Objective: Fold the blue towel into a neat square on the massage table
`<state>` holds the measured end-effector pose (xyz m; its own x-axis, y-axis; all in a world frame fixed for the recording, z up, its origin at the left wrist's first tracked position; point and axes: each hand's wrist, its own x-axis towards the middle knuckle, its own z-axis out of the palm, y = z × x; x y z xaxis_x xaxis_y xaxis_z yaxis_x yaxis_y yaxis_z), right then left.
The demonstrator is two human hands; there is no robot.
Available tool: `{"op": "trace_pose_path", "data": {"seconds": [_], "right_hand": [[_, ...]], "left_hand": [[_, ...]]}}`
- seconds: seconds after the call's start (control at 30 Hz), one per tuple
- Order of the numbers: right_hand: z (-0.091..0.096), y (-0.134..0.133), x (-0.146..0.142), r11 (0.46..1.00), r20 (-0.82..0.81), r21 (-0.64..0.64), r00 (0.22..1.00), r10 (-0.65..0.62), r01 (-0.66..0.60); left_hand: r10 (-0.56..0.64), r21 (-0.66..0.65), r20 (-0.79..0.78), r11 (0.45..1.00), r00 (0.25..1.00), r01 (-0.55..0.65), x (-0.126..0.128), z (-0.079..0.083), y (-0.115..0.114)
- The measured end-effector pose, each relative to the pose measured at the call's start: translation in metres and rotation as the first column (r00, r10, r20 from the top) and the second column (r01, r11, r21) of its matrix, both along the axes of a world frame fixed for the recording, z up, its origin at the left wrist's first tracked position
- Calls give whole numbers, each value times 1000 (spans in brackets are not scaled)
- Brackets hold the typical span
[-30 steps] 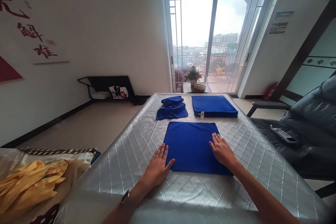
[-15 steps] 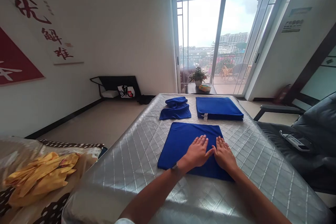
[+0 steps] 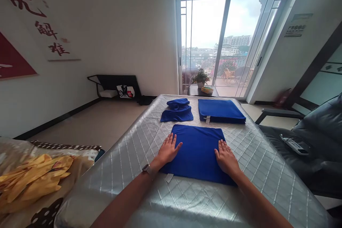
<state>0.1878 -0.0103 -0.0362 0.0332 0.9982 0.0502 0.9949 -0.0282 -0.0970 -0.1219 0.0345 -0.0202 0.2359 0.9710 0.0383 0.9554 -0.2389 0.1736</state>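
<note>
A folded blue cloth (image 3: 197, 149) lies flat on the silver quilted mattress (image 3: 133, 181), with a small white tag (image 3: 169, 177) sticking out at its near left corner. My left hand (image 3: 169, 148) rests flat on the cloth's left edge, fingers stretched out. On the right edge lies my right hand (image 3: 226, 156), also flat with its fingers extended. Beyond the cloth, to the right, sits a neat stack of folded blue cloths (image 3: 221, 109) with a tag at its front. A crumpled blue cloth (image 3: 177, 110) lies to the left of that stack.
Yellow fabric (image 3: 37, 176) lies on a plastic-covered surface at the lower left. A dark armchair (image 3: 312, 149) with a power strip (image 3: 295, 145) on it stands to the right. A potted plant (image 3: 201, 77) is behind the mattress, before glass sliding doors (image 3: 205, 25).
My left hand has slid left from the middle of the cloth to its left edge. The white tag at the near left corner now shows. My right hand stays at the right edge.
</note>
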Motion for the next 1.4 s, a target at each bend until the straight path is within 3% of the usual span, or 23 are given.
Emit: {"op": "trace_pose_path", "data": {"seconds": [0.13,0.3,0.43,0.63,0.73,0.87,0.97,1.03,1.13,1.4], "right_hand": [[18,10,-1,999,68,-31,998,-7,9],[37,57,-2,998,55,39,998,38,-40],[27,87,5,1000,5,-28,1000,10,-10],[5,92,13,1000,-14,-7,1000,-5,5],[5,92,13,1000,-19,-6,1000,-11,11],[4,93,15,1000,24,-6,1000,12,-12],[1,94,19,999,36,0,998,45,-45],[-1,94,20,999,32,6,998,46,-46],[-1,95,19,1000,26,15,999,24,-24],[-1,97,16,1000,-23,19,1000,-9,9]], "left_hand": [[8,30,33,999,999,-9,-16,-9,-5],[-3,45,33,999,999,1,-11,-8,-8],[-9,50,28,999,1000,8,-13,-6,-10],[37,29,-58,999,998,-36,-9,9,1],[-48,62,-55,997,997,52,30,23,14],[-337,124,41,936,941,330,123,26,35],[-382,150,95,918,919,367,179,17,45],[-353,129,118,932,928,338,191,10,50],[-277,91,139,960,951,266,170,2,58],[35,31,60,999,998,-37,24,3,87]]}}
